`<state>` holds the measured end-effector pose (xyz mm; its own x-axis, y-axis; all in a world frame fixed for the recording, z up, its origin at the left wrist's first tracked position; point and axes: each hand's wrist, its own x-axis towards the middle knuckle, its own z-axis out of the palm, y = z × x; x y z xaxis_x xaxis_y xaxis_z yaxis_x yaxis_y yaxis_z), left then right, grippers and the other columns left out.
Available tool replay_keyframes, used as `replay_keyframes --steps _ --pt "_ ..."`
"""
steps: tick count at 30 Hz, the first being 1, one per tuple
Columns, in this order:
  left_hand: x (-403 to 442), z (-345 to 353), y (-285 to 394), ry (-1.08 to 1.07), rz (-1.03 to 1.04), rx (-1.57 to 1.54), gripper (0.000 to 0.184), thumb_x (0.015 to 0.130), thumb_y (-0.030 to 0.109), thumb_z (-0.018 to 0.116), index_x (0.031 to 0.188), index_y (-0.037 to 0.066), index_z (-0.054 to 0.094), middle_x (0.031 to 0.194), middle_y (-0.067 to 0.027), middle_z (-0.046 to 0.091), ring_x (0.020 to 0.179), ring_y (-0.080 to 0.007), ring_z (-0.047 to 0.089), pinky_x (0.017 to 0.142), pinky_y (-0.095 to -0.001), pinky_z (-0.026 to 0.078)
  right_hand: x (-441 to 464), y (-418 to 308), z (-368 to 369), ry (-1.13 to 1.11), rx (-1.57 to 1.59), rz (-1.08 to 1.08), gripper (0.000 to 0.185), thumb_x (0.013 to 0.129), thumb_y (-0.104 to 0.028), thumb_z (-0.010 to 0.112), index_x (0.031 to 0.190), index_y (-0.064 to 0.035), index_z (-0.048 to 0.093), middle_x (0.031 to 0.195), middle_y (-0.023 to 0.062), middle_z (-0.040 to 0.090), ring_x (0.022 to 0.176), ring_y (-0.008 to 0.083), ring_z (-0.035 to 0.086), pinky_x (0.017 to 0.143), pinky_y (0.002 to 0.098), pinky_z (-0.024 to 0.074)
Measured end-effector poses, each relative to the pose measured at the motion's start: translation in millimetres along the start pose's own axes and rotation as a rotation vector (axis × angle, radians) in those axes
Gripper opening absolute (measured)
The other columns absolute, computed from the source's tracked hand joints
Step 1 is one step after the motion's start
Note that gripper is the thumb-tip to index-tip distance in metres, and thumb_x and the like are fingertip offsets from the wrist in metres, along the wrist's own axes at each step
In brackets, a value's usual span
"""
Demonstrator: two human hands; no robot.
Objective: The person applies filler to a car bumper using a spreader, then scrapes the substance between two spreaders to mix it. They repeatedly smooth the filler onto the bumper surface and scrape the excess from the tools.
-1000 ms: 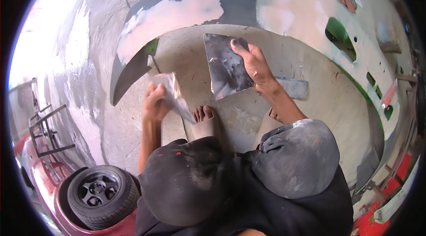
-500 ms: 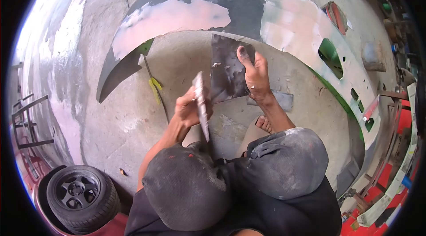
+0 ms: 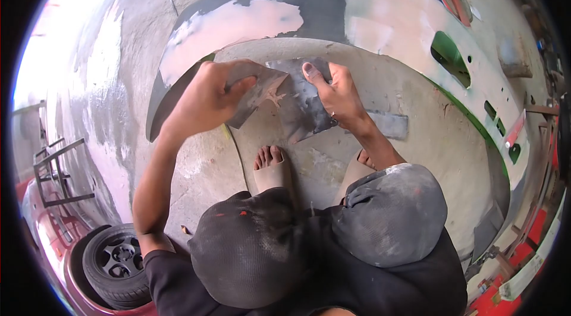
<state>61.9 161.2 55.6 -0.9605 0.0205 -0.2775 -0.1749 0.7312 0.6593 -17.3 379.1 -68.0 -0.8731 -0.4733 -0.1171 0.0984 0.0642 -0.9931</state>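
My left hand point(image 3: 208, 99) is closed on a dark, flat putty spreader point(image 3: 244, 111), thumb on its top face. Pinkish filler putty point(image 3: 270, 93) clings to the spreader near its right corner, which overlaps the left side of a dark, smeared mixing plate point(image 3: 300, 117). Whether the two touch I cannot tell. My right hand point(image 3: 342, 99) grips the plate at its right edge, with the thumb on top. Beyond both hands lies a curved bumper point(image 3: 321, 4), dark grey with a pink filler patch point(image 3: 229, 30) and a pale pinkish right section.
A grey block point(image 3: 389, 126) lies on the concrete floor right of my right hand. Lower left, a wheel point(image 3: 119, 265) rests in a red body part. A metal frame point(image 3: 56, 167) stands at left. A round red-rimmed object point(image 3: 455, 4) lies beyond the bumper.
My left hand has moved up and left, turning the spreader from edge-on to nearly flat, its corner over the plate. The plate has tilted slightly in my right hand. The camera view has shifted.
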Motion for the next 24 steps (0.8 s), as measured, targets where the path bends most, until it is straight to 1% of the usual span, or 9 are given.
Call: replay_keyframes --steps 4,7,8,9,12,15,17,19,24 --pt "-3 23 -7 0.120 0.231 0.111 0.028 0.091 0.016 0.071 0.116 0.005 0.070 0.068 -0.0109 0.058 0.056 -0.0188 0.046 0.055 -0.0322 0.041 -5 2 -2 -0.073 0.118 0.207 0.031 0.101 -0.027 0.059 0.097 0.0027 0.065 0.083 -0.0036 0.061 0.071 0.0033 0.047 0.062 0.0238 0.0421" --pt "-7 32 -6 -0.034 0.107 0.024 0.028 0.090 0.014 0.072 0.116 0.004 0.070 0.068 -0.0124 0.057 0.055 -0.0204 0.046 0.056 -0.0330 0.042 -9 5 -5 -0.148 0.150 0.376 0.029 0.102 -0.025 0.058 0.097 0.0021 0.066 0.084 -0.0030 0.062 0.074 0.0037 0.050 0.065 0.0248 0.0437" --pt "-12 35 -3 -0.059 0.127 0.028 0.027 0.089 0.011 0.070 0.116 0.004 0.070 0.074 -0.0153 0.063 0.060 -0.0216 0.054 0.061 -0.0334 0.047 -8 12 -5 -0.144 0.141 0.345 0.029 0.102 -0.026 0.058 0.097 0.0021 0.066 0.084 -0.0029 0.062 0.074 0.0039 0.050 0.065 0.0250 0.0439" --pt "-9 45 -6 -0.135 0.204 -0.109 0.028 0.088 0.004 0.062 0.114 0.001 0.069 0.084 -0.0222 0.069 0.071 -0.0287 0.068 0.066 -0.0425 0.052 -8 25 -4 -0.140 0.133 0.313 0.029 0.102 -0.026 0.057 0.097 0.0021 0.066 0.084 -0.0028 0.062 0.074 0.0040 0.051 0.065 0.0252 0.0442" --pt "-22 69 -17 -0.284 0.303 -0.212 0.023 0.090 0.006 0.063 0.112 0.000 0.069 0.093 -0.0169 0.072 0.078 -0.0270 0.071 0.073 -0.0391 0.056 -4 38 -11 -0.151 0.087 0.351 0.030 0.102 -0.026 0.057 0.099 0.0024 0.065 0.085 -0.0020 0.062 0.077 0.0049 0.052 0.066 0.0265 0.0450" --pt "-12 36 -24 -0.181 0.318 -0.274 0.022 0.092 0.013 0.065 0.108 -0.002 0.069 0.087 -0.0134 0.072 0.075 -0.0220 0.070 0.070 -0.0342 0.056 -4 39 -19 -0.124 0.049 0.398 0.031 0.102 -0.027 0.057 0.103 0.0029 0.065 0.087 -0.0005 0.063 0.078 0.0059 0.053 0.068 0.0277 0.0460" --pt "-6 5 -26 -0.124 0.101 -0.585 0.027 0.093 0.021 0.068 0.105 -0.003 0.069 0.083 -0.0088 0.070 0.074 -0.0164 0.068 0.067 -0.0283 0.054 -9 36 -22 -0.086 0.045 0.392 0.029 0.101 -0.026 0.057 0.101 0.0028 0.064 0.083 -0.0006 0.061 0.072 0.0059 0.051 0.063 0.0281 0.0443" --pt "6 -19 -38 -0.023 0.150 -0.598 0.033 0.093 0.026 0.069 0.106 -0.004 0.069 0.086 -0.0063 0.070 0.077 -0.0149 0.067 0.067 -0.0257 0.052 -14 28 -23 -0.038 0.068 0.359 0.027 0.100 -0.023 0.058 0.094 0.0020 0.064 0.073 -0.0021 0.057 0.062 0.0055 0.046 0.054 0.0282 0.0403" --pt "23 -87 -46 0.234 0.101 -0.304 0.041 0.091 0.031 0.072 0.112 -0.004 0.068 0.089 -0.0039 0.071 0.081 -0.0128 0.066 0.073 -0.0256 0.051 -25 12 -35 0.019 0.066 0.319 0.030 0.100 -0.025 0.058 0.105 0.0041 0.065 0.085 0.0019 0.063 0.075 0.0082 0.052 0.066 0.0289 0.0451"
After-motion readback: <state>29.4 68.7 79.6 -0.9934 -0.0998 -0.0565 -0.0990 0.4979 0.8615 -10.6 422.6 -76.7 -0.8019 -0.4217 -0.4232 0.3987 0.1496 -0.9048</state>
